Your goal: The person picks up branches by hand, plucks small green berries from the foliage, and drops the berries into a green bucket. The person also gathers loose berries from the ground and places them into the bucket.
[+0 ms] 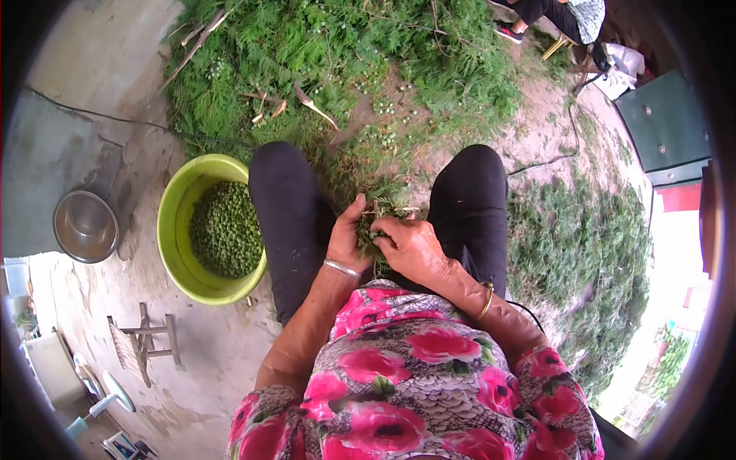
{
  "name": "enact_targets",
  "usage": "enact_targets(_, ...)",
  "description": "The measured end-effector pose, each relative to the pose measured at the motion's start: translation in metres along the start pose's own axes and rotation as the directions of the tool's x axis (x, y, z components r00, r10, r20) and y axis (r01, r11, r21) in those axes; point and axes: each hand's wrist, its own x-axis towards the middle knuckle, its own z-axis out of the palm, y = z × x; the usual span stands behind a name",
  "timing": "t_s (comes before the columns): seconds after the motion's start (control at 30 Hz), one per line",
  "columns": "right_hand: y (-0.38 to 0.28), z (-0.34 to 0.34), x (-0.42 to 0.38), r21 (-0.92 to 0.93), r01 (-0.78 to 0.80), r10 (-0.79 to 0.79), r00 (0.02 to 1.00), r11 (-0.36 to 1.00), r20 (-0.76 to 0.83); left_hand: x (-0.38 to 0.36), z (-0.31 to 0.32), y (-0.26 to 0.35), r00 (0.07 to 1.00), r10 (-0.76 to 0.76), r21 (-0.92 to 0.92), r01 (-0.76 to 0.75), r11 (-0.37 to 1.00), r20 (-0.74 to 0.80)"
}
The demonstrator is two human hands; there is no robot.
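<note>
Between my knees, my left hand is closed around a small clump of leafy green sprigs, its thumb pointing up. My right hand is bent over the same clump, with thumb and fingers pinched together at it. Exactly what lies between those fingertips is too small to make out. To the left of my knees stands a yellow-green bucket, partly filled with small round green seed cones. In front of me spreads a large heap of feathery green branches, with similar cones among them.
A metal pan and a small wooden stool are on the left. More cut greenery covers the ground at right. A dark cable runs along the floor. Another person sits at the far right, near a green cabinet.
</note>
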Motion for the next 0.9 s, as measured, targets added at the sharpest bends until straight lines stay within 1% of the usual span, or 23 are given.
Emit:
enact_targets(0.03, 0.0, -0.001, 0.002, 0.157, -0.149, 0.147, 0.989, 0.976, 0.027, 0.002, -0.003, -0.001, 0.998, 0.035, -0.017, -0.036, 0.999, -0.06)
enact_targets(0.07, 0.0, -0.003, 0.004, 0.304, -0.293, 0.284, 0.956, 0.906, 0.077, 0.002, -0.005, 0.0, 0.998, 0.034, -0.018, -0.036, 0.999, -0.06)
enact_targets(0.1, 0.001, -0.005, 0.007, 0.425, -0.313, 0.321, 0.946, 0.85, 0.055, 0.001, -0.008, 0.001, 0.999, -0.011, -0.041, 0.01, 0.999, -0.039)
enact_targets(0.13, 0.005, -0.004, 0.008, 0.664, -0.335, 0.375, 0.923, 0.668, 0.088, 0.0, -0.012, 0.003, 0.998, -0.057, -0.064, 0.056, 0.996, -0.018)
enact_targets(0.17, 0.0, -0.014, 0.014, 0.752, -0.435, 0.476, 0.86, 0.495, 0.184, 0.002, -0.016, 0.004, 0.994, -0.093, -0.069, 0.097, 0.993, 0.059)
enact_targets(0.2, -0.005, -0.025, 0.018, 0.807, -0.509, 0.551, 0.783, 0.3, 0.29, 0.002, -0.019, 0.003, 0.993, -0.097, -0.068, 0.101, 0.993, 0.06)
enact_targets(0.23, 0.0, -0.026, 0.018, 0.807, -0.507, 0.554, 0.783, 0.302, 0.284, 0.003, -0.021, 0.002, 0.994, -0.074, -0.07, 0.079, 0.994, 0.08)
enact_targets(0.3, 0.01, -0.027, 0.017, 0.892, -0.452, 0.519, 0.761, -0.009, 0.39, 0.001, -0.013, 0.002, 0.988, -0.054, -0.059, 0.063, 0.996, 0.147)
enact_targets(0.33, 0.013, -0.027, 0.016, 0.893, -0.45, 0.519, 0.762, -0.007, 0.388, 0.001, -0.012, 0.002, 0.987, -0.054, -0.058, 0.063, 0.996, 0.149)
enact_targets(0.4, 0.016, -0.028, 0.014, 0.909, -0.402, 0.498, 0.769, -0.11, 0.4, 0.0, -0.012, 0.002, 0.996, -0.034, -0.058, 0.038, 0.998, 0.079)
enact_targets(0.43, 0.017, -0.03, 0.013, 0.909, -0.402, 0.497, 0.769, -0.111, 0.401, 0.0, -0.013, 0.001, 0.996, -0.033, -0.057, 0.037, 0.998, 0.077)
enact_targets(0.5, 0.018, -0.035, 0.012, 0.919, -0.33, 0.52, 0.758, -0.216, 0.394, 0.002, -0.013, 0.001, 0.999, -0.002, -0.075, 0.005, 0.997, 0.04)
enact_targets(0.6, 0.018, -0.043, 0.01, 0.932, -0.3, 0.521, 0.772, -0.205, 0.364, 0.0, -0.006, 0.003, 0.998, 0.024, -0.118, -0.016, 0.993, 0.063)
enact_targets(0.7, 0.024, -0.046, 0.005, 0.925, -0.309, 0.487, 0.787, -0.221, 0.379, -0.005, 0.008, 0.003, 0.997, 0.055, -0.133, -0.048, 0.99, 0.05)
enact_targets(0.73, 0.025, -0.045, 0.004, 0.922, -0.306, 0.477, 0.791, -0.236, 0.384, -0.003, 0.002, 0.003, 0.997, 0.053, -0.131, -0.046, 0.99, 0.051)
enact_targets(0.77, 0.027, -0.043, 0.003, 0.923, -0.305, 0.477, 0.791, -0.236, 0.383, 0.0, -0.006, 0.004, 0.999, 0.013, -0.088, -0.009, 0.996, 0.048)
enact_targets(0.8, 0.028, -0.039, 0.003, 0.927, -0.323, 0.484, 0.791, -0.19, 0.374, 0.002, -0.012, 0.004, 0.999, -0.025, -0.046, 0.027, 0.999, 0.043)
enact_targets(0.83, 0.028, -0.037, 0.003, 0.93, -0.339, 0.49, 0.792, -0.144, 0.365, 0.002, -0.018, 0.003, 0.999, -0.024, -0.044, 0.026, 0.999, 0.042)
enact_targets(0.87, 0.026, -0.035, 0.005, 0.93, -0.339, 0.489, 0.792, -0.145, 0.365, 0.0, -0.018, 0.002, 0.998, -0.053, 0.029, 0.053, 0.998, 0.018)
enact_targets(0.9, 0.022, -0.031, 0.008, 0.899, -0.427, 0.54, 0.78, 0.093, 0.315, -0.001, -0.018, 0.002, 0.997, -0.081, 0.102, 0.081, 0.992, -0.008)
